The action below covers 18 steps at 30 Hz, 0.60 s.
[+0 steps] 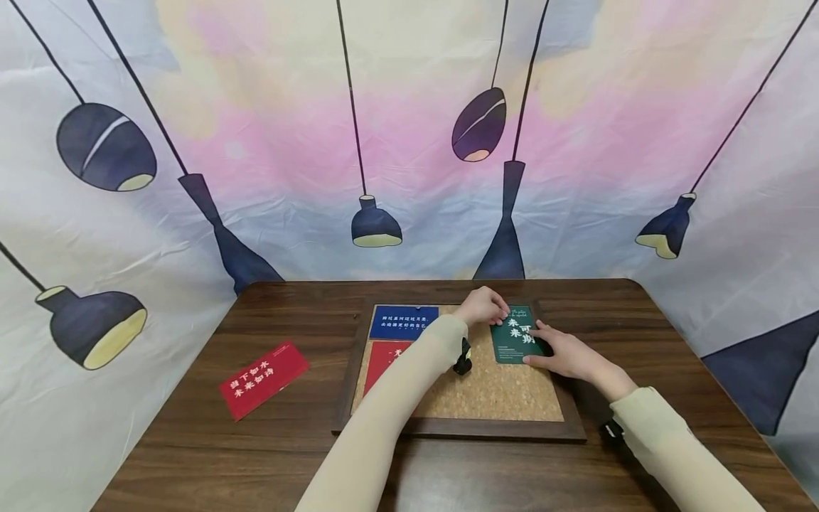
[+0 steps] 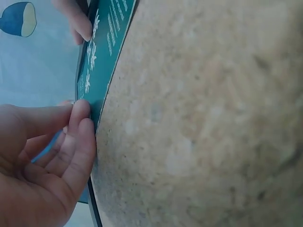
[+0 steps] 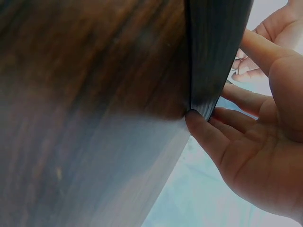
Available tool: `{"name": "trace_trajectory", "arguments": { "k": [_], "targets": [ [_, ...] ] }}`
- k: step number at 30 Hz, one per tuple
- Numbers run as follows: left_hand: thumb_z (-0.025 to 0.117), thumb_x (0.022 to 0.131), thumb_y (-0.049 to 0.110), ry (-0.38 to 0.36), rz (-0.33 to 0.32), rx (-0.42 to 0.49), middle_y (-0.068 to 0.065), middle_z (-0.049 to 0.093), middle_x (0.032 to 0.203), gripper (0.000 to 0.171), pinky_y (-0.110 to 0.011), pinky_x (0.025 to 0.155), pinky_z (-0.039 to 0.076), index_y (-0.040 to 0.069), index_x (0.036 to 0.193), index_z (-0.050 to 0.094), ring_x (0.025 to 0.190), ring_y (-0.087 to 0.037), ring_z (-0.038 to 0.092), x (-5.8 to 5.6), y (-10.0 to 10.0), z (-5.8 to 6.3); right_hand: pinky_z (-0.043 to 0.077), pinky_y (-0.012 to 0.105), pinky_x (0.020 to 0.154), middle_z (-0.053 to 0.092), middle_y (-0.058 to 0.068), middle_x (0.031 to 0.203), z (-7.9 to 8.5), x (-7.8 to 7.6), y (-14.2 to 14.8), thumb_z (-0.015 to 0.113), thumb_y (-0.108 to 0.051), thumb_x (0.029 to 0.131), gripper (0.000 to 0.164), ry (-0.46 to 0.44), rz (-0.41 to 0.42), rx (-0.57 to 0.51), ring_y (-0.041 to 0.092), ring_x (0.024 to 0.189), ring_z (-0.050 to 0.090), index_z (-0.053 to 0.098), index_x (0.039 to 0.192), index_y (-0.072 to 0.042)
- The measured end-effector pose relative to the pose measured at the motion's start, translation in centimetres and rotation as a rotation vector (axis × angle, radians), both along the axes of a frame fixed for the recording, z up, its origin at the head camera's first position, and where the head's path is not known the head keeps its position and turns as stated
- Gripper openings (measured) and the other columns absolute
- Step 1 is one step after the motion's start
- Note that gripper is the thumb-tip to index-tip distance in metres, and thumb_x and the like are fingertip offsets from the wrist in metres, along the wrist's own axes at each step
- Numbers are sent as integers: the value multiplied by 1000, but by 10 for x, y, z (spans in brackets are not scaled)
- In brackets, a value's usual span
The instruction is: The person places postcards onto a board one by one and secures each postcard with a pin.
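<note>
A green card (image 1: pixel 512 348) with white lettering lies upright against the upper right of a cork board (image 1: pixel 473 395). At its upper-left corner my left hand (image 1: pixel 483 307) pinches a small pin, mostly hidden between thumb and fingertips; in the left wrist view the left hand (image 2: pixel 52 165) is right at the card's edge. My right hand (image 1: pixel 566 352) spreads its fingers over the card's right edge and the board's dark wooden frame (image 1: pixel 486 429). In the right wrist view the right hand's (image 3: pixel 255 123) fingertips touch that frame's side.
On the board's left side are a blue card (image 1: pixel 399 321) and, below it, a red card (image 1: pixel 382 359) partly covered by my left sleeve. Another red card (image 1: pixel 264 379) lies on the brown table (image 1: pixel 275 462) left of the board. A cloth backdrop (image 1: pixel 422 142) with painted lamps hangs behind.
</note>
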State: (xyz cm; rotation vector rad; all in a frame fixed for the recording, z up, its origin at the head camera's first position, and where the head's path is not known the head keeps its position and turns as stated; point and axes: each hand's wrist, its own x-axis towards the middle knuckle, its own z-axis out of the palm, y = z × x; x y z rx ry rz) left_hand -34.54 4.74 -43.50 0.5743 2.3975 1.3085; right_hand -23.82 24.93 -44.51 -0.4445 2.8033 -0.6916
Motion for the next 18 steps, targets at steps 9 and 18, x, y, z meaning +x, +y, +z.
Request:
{"name": "trace_trajectory", "arguments": {
  "k": [9,18],
  "targets": [
    [59,100,5,-13,4,-80,-8,72,79,20,-28,64,56,-1,97,78,70,-19,68,1,1,3,38,65,103,21,35,158,-2,2,1,65,-48,97,79,6,-5,-11,54,137,35,43,148,8],
    [64,97,6,-30,39,-103,-9,71,76,16,-30,62,58,-1,95,78,66,-20,69,1,-1,6,38,65,103,21,35,158,-1,1,1,65,-48,96,79,7,-2,-15,54,138,35,43,148,7]
  ]
}}
